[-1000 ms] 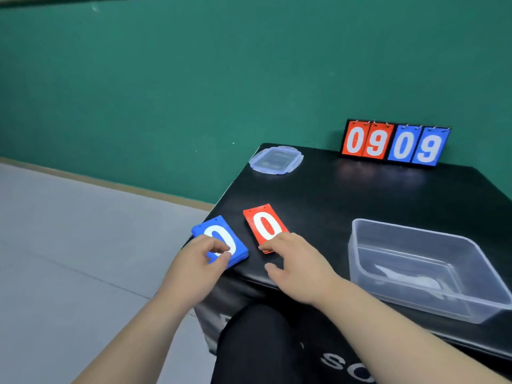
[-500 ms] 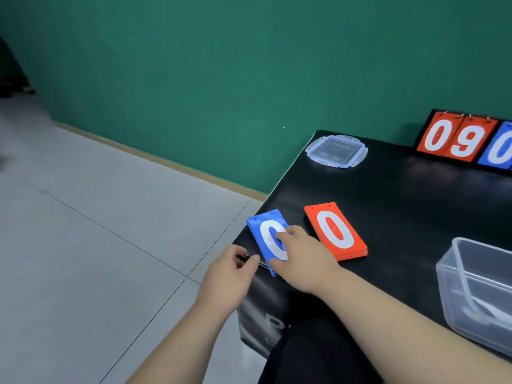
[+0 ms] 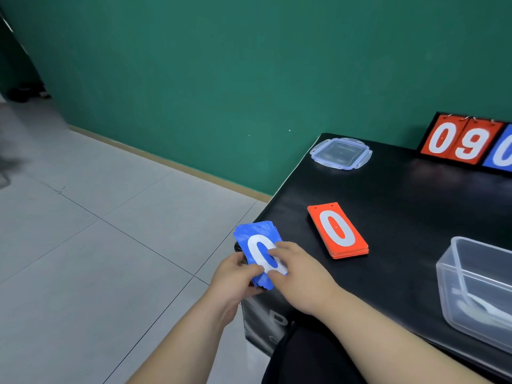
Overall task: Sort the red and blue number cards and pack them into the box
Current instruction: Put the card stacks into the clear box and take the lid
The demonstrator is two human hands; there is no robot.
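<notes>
The blue card stack (image 3: 255,234) is gripped by the left hand (image 3: 235,278) and pinched by the right hand (image 3: 300,275); the red card stack (image 3: 338,231) is laid beyond the latter.

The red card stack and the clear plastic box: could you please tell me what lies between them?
Nothing does. In the head view, only bare black tabletop separates the red card stack from the clear plastic box.

A plain indoor room is indicated by a green wall (image 3: 249,65), grey tiled floor (image 3: 83,245) and black table (image 3: 401,195).
</notes>
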